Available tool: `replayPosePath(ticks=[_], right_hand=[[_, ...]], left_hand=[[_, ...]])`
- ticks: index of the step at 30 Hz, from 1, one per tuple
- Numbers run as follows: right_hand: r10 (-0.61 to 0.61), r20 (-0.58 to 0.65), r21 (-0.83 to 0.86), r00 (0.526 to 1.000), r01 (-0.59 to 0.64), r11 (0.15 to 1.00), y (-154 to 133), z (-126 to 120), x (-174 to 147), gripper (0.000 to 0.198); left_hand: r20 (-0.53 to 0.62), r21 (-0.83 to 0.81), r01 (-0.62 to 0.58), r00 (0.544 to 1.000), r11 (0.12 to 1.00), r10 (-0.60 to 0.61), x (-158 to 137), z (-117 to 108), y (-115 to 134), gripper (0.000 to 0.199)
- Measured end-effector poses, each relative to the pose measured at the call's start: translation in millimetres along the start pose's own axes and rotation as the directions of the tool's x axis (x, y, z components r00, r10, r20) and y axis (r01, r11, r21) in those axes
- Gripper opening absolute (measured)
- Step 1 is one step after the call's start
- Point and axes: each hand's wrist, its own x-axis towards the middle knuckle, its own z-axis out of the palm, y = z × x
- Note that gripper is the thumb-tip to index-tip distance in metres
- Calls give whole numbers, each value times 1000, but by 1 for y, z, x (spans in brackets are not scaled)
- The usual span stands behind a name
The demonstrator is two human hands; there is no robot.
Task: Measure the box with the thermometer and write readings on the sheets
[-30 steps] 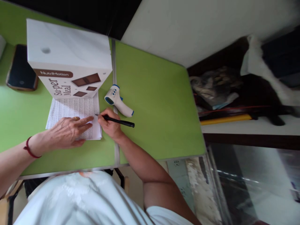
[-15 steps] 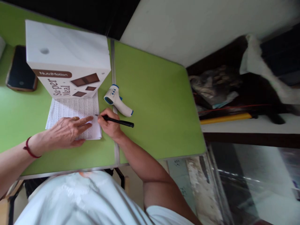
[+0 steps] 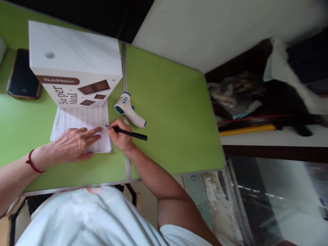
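Pen (image 3: 133, 134) gripped in the right hand (image 3: 121, 137), written sheets (image 3: 88, 118) under the left hand (image 3: 75, 145)

The right hand is pinching the slim, smooth black pen in curled fingers, its barrel slanting back across the hand and its fine tip pointing at the sheets' pale right-hand strip; whether the tip is touching is too small to tell. The left hand is lying palm down, its fingers spread loosely across the thin, stacked white sheets, which are showing dense rows of small marks. It is wearing a gold-coloured ring (image 3: 83, 129), and a dark red cord bracelet (image 3: 32, 166) is circling its wrist. Just beyond the right hand, a bent white plastic thermometer (image 3: 130, 113) with blue trim is lying on its side. Beyond the left hand, a boxy white carton (image 3: 77, 66) printed with brown rectangles is standing, hiding the sheets' far end. Farther out and left of that hand, a glossy dark phone (image 3: 22, 75) is lying flat. Beneath both hands, a smooth green tabletop (image 3: 171, 112) is spreading.
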Motion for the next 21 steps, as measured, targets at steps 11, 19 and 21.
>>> replayPosePath(ticks=[11, 19, 21], right_hand=[[52, -52, 25, 997, -51, 998, 4, 1, 0, 17], [41, -46, 33, 998, -40, 999, 3, 1, 0, 18], [47, -49, 32, 998, -45, 998, 4, 0, 0, 16]], left_hand=[[36, -5, 10, 999, 1000, -10, 0, -1, 0, 53], [23, -54, 25, 999, 998, -23, 0, 0, 0, 52], [26, -58, 22, 999, 998, -21, 0, 0, 0, 52]])
